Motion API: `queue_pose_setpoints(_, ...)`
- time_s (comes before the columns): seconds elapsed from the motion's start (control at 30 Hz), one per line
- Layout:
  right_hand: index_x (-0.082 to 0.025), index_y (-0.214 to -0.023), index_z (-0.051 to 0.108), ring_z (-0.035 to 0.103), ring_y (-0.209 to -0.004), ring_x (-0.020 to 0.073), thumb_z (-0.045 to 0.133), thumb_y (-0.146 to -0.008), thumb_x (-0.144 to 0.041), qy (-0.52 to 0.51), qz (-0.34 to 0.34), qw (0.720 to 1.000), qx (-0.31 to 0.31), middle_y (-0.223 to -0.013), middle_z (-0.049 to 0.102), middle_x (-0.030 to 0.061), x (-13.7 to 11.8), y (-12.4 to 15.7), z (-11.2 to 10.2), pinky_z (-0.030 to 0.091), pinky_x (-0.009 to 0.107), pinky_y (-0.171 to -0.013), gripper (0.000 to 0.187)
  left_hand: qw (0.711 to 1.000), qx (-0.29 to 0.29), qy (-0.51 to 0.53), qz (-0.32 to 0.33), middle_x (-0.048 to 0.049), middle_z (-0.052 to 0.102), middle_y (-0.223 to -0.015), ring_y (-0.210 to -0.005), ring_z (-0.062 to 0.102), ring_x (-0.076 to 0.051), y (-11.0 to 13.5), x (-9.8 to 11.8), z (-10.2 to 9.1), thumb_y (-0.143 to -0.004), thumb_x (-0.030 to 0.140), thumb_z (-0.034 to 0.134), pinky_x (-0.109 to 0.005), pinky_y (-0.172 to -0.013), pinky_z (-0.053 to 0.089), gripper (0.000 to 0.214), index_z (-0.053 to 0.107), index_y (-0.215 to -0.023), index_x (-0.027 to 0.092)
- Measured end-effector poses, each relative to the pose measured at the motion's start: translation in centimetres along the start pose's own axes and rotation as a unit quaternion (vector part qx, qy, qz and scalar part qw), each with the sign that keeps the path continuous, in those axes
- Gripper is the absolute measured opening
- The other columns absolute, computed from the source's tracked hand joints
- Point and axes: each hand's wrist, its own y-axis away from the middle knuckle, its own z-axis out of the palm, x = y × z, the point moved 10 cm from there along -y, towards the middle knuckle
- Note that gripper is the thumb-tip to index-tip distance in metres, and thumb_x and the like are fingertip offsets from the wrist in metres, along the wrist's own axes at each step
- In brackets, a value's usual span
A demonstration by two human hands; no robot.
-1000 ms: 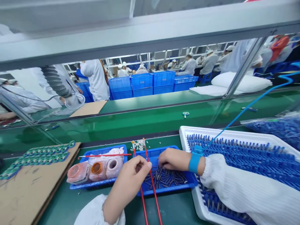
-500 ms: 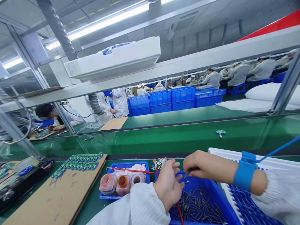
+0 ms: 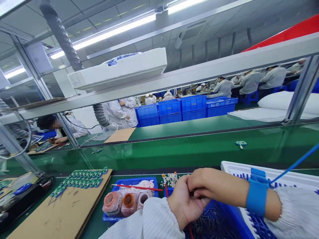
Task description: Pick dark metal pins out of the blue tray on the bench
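Note:
My left hand (image 3: 185, 204) is palm up, its fingers curled beneath my right hand (image 3: 203, 181), and the two hands touch. Bent down into the left palm, the right fingers are closed. What lies between the hands is hidden. Below them is a blue bin (image 3: 230, 215) with many thin dark metal-like pieces (image 3: 211, 220). A thin red stick (image 3: 190, 230) slants out from under my left hand. Just behind the hands are small white pieces (image 3: 171, 179) and brush tips. My right wrist wears a blue wrist strap (image 3: 257, 192) with a cord.
Left of the hands, a blue tray (image 3: 106, 217) holds three small bottles (image 3: 128, 203) and a red-handled brush (image 3: 137, 188). Green circuit boards (image 3: 84, 181) lie on cardboard (image 3: 50, 215). A white basket (image 3: 228, 165) stands right. A metal shelf crosses above; co-workers sit beyond.
My right hand has come down onto my left palm, and the dark piece in its fingers is now hidden. The left fingers, spread before, have curled in.

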Motion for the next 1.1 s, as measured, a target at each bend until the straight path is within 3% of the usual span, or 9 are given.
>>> queue_pose_setpoints(0.4, -0.016, -0.078, 0.07, 0.058, -0.077, 0.0199, 0.048, -0.065, 0.01, 0.013, 0.021, 0.998, 0.063, -0.078, 0.062, 0.0032, 0.7, 1.1, -0.4, 0.043, 0.023, -0.066, 0.037, 1.0, -0.012, 0.005, -0.026, 0.0096, 0.037, -0.045, -0.033, 0.032, -0.005, 0.1, -0.6, -0.1, -0.092, 0.024, 0.04, -0.018, -0.036, 0.037, 0.034, 0.049, -0.06, 0.016)
queue_pose_setpoints(0.63, -0.017, -0.078, 0.069, 0.055, -0.074, 0.0188, 0.054, -0.07, 0.011, 0.008, 0.002, 0.994, 0.108, -0.075, 0.059, 0.0022, 0.8, 1.9, -0.8, 0.041, 0.023, -0.062, 0.033, 0.999, 0.024, -0.018, -0.035, 0.0048, 0.051, -0.05, -0.043, 0.05, -0.008, 0.6, -0.9, -0.7, -0.09, 0.018, 0.041, -0.021, -0.049, 0.049, 0.03, 0.053, -0.063, 0.014)
queue_pose_setpoints(0.83, -0.018, -0.086, 0.066, 0.053, -0.07, 0.0182, 0.051, -0.071, 0.009, -0.033, -0.04, 0.986, 0.158, -0.073, 0.059, 0.0003, 0.7, 2.3, -1.4, 0.04, 0.024, -0.062, 0.034, 0.994, 0.028, -0.046, -0.093, 0.0031, 0.048, -0.045, -0.039, 0.05, -0.006, 1.1, -1.6, -1.2, -0.089, 0.018, 0.04, -0.012, -0.037, 0.042, 0.032, 0.051, -0.059, 0.012)
queue_pose_setpoints(0.97, -0.018, -0.092, 0.064, 0.054, -0.076, 0.0194, 0.049, -0.092, -0.011, -0.058, -0.068, 0.973, 0.213, -0.081, 0.06, 0.0035, 0.0, 4.0, -3.1, 0.042, 0.027, -0.068, 0.017, 0.989, 0.038, -0.065, -0.124, -0.0007, 0.047, -0.043, -0.03, 0.041, -0.004, 2.3, -1.3, -1.3, -0.087, 0.024, 0.04, -0.009, -0.027, 0.028, 0.036, 0.05, -0.055, 0.01)
queue_pose_setpoints(1.03, -0.018, -0.09, 0.064, 0.055, -0.073, 0.0181, 0.037, -0.104, -0.031, -0.072, -0.061, 0.967, 0.238, -0.081, 0.059, 0.0048, -0.1, 6.0, -4.5, 0.044, 0.026, -0.066, 0.033, 0.989, 0.044, -0.071, -0.118, -0.0003, 0.046, -0.043, -0.029, 0.037, -0.002, 3.1, -0.9, -1.2, -0.088, 0.028, 0.038, -0.008, -0.025, 0.022, 0.039, 0.049, -0.055, 0.01)
queue_pose_setpoints(1.1, -0.019, -0.085, 0.066, 0.057, -0.068, 0.0165, 0.029, -0.105, -0.05, -0.096, -0.03, 0.959, 0.266, -0.078, 0.058, 0.0051, 0.4, 8.9, -6.0, 0.045, 0.024, -0.061, 0.052, 0.991, 0.043, -0.079, -0.103, 0.0022, 0.043, -0.043, -0.029, 0.035, -0.001, 4.3, -0.4, -1.1, -0.088, 0.029, 0.041, -0.006, -0.026, 0.019, 0.038, 0.048, -0.054, 0.012)
